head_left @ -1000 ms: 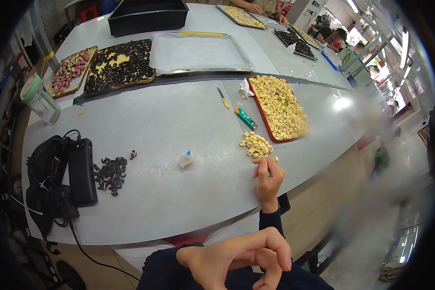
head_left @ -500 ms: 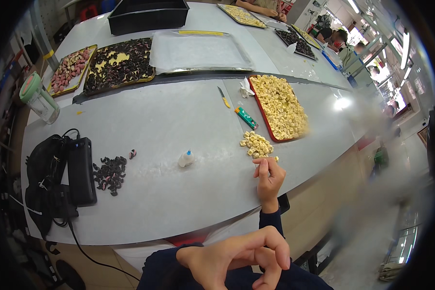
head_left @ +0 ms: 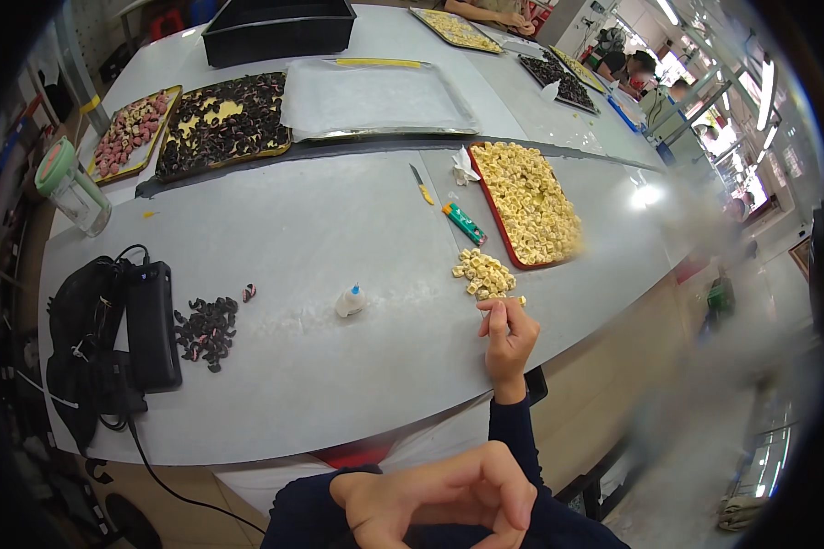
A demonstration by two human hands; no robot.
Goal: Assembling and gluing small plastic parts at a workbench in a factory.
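Two hands: the right hand [head_left: 508, 337], fingers bent, is at the near end of one yellow pile [head_left: 485, 272]; the left hand [head_left: 430, 503], curled narrow, shows below the near edge of the tabletop [head_left: 293, 229]. Whether either holds anything, I cannot tell. One red tray [head_left: 494, 207] lies just beyond the pile, one knife [head_left: 422, 185] left of it. Wide tabletop separates one bottle [head_left: 350, 302] from one dark pile [head_left: 206, 331] and the right hand.
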